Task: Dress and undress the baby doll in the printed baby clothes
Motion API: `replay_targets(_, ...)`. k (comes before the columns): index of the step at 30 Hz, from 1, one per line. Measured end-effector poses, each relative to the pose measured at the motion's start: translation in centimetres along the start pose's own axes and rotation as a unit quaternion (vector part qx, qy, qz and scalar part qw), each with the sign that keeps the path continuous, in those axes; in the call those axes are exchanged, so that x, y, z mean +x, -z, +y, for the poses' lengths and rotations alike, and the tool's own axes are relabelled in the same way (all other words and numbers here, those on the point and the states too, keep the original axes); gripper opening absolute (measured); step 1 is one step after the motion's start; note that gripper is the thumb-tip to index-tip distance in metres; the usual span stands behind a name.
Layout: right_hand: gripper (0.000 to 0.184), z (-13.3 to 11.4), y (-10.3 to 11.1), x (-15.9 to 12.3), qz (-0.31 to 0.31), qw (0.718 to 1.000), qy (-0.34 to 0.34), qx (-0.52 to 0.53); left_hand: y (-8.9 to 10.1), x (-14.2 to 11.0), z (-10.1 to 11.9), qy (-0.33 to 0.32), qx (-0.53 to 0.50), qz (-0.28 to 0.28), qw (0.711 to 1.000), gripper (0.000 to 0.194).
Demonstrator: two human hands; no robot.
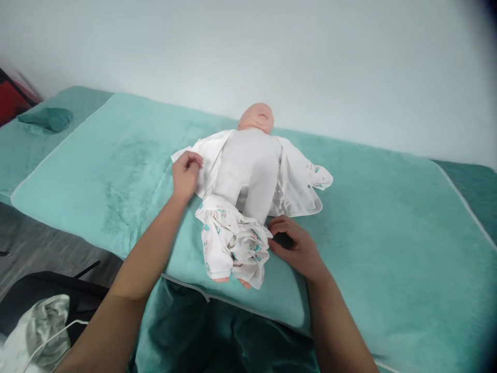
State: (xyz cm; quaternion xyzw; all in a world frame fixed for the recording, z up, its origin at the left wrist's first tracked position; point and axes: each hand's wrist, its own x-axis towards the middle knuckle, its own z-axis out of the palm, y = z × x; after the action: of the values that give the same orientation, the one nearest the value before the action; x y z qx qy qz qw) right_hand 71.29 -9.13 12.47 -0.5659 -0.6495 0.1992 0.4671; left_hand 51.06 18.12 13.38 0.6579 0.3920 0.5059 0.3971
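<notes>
A baby doll (259,118) lies on its back on the green bed, head toward the wall, in a white bodysuit (252,160). An opened white baby jacket (297,178) is spread beneath it, its printed cuff showing at the right. Printed baby pants (233,238) are bunched around the lower legs, with the feet peeking out. My left hand (186,175) is closed at the jacket's left side; its fingertips are partly hidden. My right hand (293,246) pinches the right edge of the pants' waistband between thumb and fingers.
A green cover (373,248) spreads over the bed, which has a face hole (45,119) at the far left. The white wall (248,57) runs behind. At lower left, crumpled cloth (48,324) and a white cord lie on a black chair (50,282).
</notes>
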Motion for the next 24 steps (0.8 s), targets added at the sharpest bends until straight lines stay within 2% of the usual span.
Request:
replay_targets(3,0.012,0.4,-0.8,-0.2,0.065,0.998,-0.022,-0.015,0.8,-3.5,1.2,0.089,-0.057,-0.186,0.977,0.011)
replay_targets(5,0.016,0.9,-1.4,0.2,0.122,0.991,-0.051,-0.009,1.8,-5.0,1.5,0.125,-0.078,-0.254,0.956,0.003)
replay_targets(9,0.02,1.6,-2.0,2.9,0.217,0.971,-0.099,-0.011,3.9,-6.7,2.0,0.147,-0.117,-0.319,0.929,0.018)
replay_targets(12,0.017,2.0,-1.9,5.2,0.269,0.959,-0.078,-0.049,4.8,-7.4,2.4,0.156,-0.133,-0.366,0.908,0.028)
replay_targets(14,0.015,2.2,-1.9,5.9,0.27,0.96,-0.072,-0.028,5.0,-7.7,2.3,0.16,-0.134,-0.379,0.902,0.029)
replay_targets(16,0.016,2.4,-2.0,6.0,0.252,0.964,-0.088,0.011,4.9,-8.0,2.0,0.161,-0.125,-0.374,0.905,0.028)
replay_targets(18,0.016,2.6,-2.1,5.7,0.247,0.964,-0.094,0.024,4.4,-8.2,1.4,0.146,-0.106,-0.346,0.921,0.027)
replay_targets(20,0.014,2.6,-2.0,5.5,0.253,0.965,-0.064,-0.002,3.5,-8.3,1.1,0.101,-0.09,-0.263,0.955,0.024)
replay_targets(22,0.012,2.6,-1.6,5.7,0.24,0.969,-0.014,-0.046,2.2,-8.2,1.2,0.038,-0.073,-0.148,0.986,0.023)
replay_targets(24,0.01,2.5,-1.0,6.3,0.203,0.976,0.021,-0.076,0.8,-7.8,1.7,0.0,-0.059,-0.081,0.995,0.025)
